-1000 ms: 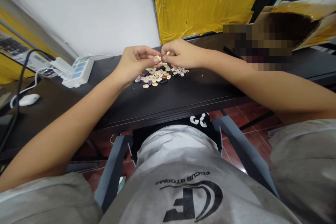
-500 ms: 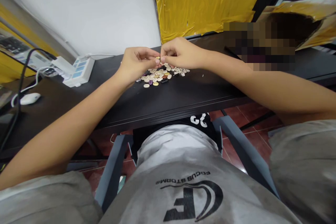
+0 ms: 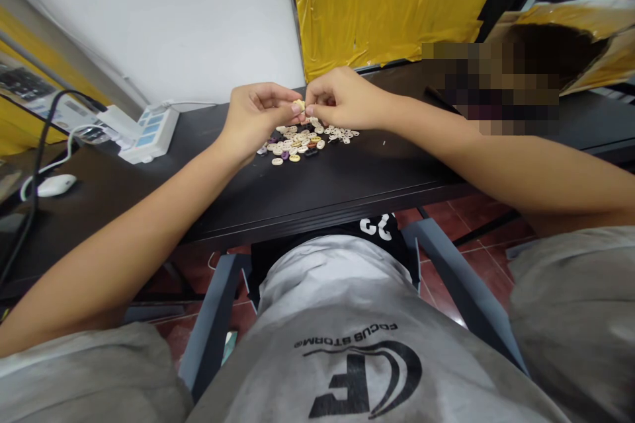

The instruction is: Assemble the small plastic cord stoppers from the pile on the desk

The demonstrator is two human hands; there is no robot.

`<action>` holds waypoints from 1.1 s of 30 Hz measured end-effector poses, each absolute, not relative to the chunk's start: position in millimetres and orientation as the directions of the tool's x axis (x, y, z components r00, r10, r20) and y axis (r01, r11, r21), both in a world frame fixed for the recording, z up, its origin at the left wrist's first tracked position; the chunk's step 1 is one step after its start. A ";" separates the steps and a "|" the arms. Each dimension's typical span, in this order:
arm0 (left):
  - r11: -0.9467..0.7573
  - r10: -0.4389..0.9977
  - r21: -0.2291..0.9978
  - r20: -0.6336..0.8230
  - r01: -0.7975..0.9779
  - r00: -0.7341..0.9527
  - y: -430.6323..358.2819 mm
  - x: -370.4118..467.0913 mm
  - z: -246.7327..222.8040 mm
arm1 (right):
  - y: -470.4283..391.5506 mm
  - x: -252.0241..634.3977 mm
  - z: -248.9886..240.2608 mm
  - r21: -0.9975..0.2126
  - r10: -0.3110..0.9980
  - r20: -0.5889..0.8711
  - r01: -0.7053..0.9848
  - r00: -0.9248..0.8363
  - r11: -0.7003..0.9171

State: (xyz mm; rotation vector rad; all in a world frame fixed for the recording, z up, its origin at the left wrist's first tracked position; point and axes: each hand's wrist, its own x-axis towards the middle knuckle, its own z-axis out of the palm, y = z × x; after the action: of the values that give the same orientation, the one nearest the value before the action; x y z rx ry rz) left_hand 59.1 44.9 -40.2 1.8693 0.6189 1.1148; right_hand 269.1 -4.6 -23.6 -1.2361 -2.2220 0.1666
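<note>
Over the pile, my left hand (image 3: 262, 109) pinches a pale yellow button (image 3: 300, 105) between thumb and fingertips. My right hand (image 3: 342, 99) is closed beside it, thumb against the fingers, its tips at the button's right edge; anything inside that pinch is too small or hidden to make out. Under both hands lies a heap of oval buttons (image 3: 296, 148), mostly cream, with some yellow, purple, black and orange-brown ones. To its right, smaller cream pieces with holes (image 3: 341, 135) are spread out, partly behind my right hand.
The dark table (image 3: 337, 175) runs along a white wall (image 3: 198, 20) and yellow sheeting (image 3: 387, 6). A white power strip (image 3: 153, 135) with cables and a white mouse-like object (image 3: 57, 186) are at the left. Another person's head (image 3: 536, 73), partly blurred, is at the right.
The yellow button has come up into clearer view between my left fingertips. Both hands have shifted very slightly; the heap looks the same.
</note>
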 end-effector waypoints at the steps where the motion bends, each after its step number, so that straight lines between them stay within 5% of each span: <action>1: -0.511 0.753 0.859 0.453 -0.009 0.478 44.6 59.4 -40.1 | -5.1 268.9 -23.3 -0.376 0.812 0.431 0.739 -0.394 0.559; 8: -0.477 0.784 0.879 0.429 -0.008 0.450 47.7 59.2 -40.5 | -6.3 267.6 -22.9 -0.427 0.825 0.444 0.727 -0.348 0.537; 20: -0.534 0.744 0.841 0.419 0.085 0.520 37.4 60.8 -44.4 | -2.3 271.7 -28.4 -0.338 0.782 0.417 0.719 -0.464 0.607; 33: -0.517 0.781 0.856 0.468 0.009 0.414 38.1 63.0 -44.7 | -11.5 249.2 -29.6 -0.642 0.866 0.477 0.615 -0.149 0.459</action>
State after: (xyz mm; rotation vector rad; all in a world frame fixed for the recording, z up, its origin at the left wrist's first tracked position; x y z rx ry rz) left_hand 63.0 38.1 -44.7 1.8460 0.6778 1.1823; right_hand 249.2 -11.5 -29.6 -1.2481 -1.8620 0.3746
